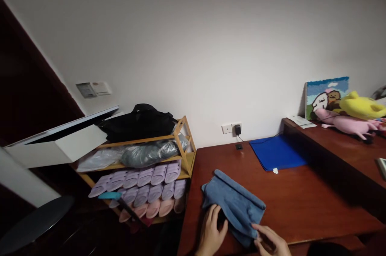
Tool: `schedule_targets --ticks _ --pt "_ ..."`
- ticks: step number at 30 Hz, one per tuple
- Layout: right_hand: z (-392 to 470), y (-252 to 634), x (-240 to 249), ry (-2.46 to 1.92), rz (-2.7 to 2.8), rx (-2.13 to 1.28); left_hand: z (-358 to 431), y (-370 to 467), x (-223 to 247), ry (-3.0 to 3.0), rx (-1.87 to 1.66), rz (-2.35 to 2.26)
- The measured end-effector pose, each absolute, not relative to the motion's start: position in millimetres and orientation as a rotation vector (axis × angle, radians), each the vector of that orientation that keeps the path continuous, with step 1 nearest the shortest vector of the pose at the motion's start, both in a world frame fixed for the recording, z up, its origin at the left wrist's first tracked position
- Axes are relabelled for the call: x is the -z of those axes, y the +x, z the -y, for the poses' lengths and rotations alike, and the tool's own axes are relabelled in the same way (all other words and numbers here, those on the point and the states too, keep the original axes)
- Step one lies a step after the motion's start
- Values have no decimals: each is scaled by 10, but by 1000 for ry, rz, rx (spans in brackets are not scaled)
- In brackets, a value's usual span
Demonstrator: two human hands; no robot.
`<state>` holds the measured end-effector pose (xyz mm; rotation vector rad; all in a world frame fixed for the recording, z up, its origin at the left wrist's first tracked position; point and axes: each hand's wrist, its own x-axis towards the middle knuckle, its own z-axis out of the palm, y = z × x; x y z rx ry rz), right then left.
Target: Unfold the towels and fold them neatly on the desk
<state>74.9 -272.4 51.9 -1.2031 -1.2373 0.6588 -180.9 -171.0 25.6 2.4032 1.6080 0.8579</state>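
A blue-grey cloth [233,201], folded with a rolled far edge, lies slanted on the reddish-brown desk [301,207]. At its near left side is my left hand [212,230], fingers curved and apart from the thumb, the fingertips touching the fabric. My right hand [271,242] pinches the cloth's near right corner between thumb and fingers.
A flat blue folded cloth [277,152] lies near the wall. Left of the desk stands a wooden rack [185,155] with slippers [144,177] and a black bag [138,123]. Plush toys [346,123] sit on the raised shelf at right.
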Motion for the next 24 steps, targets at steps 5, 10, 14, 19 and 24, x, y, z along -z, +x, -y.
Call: schedule_targets --ticks 5,10,14,19,24 --pt "2873 878 -793 -1142 1459 -514 2305 -1244 -183 2498 -818 -1323" --pt "2859 894 -981 -1197 1446 -430 2393 -1155 204 2680 -853 -1403" --pt "2693 1133 -1264 -1224 1356 -279 2418 -1321 192 2703 -825 -1551" --pt "2443 1677 -1583 -1288 1144 -158 2451 -1601 -86 2611 -768 -1587" --pt "2470 2451 -1645 -1601 770 -138 2188 -2168 -326 2128 -1215 -1751"
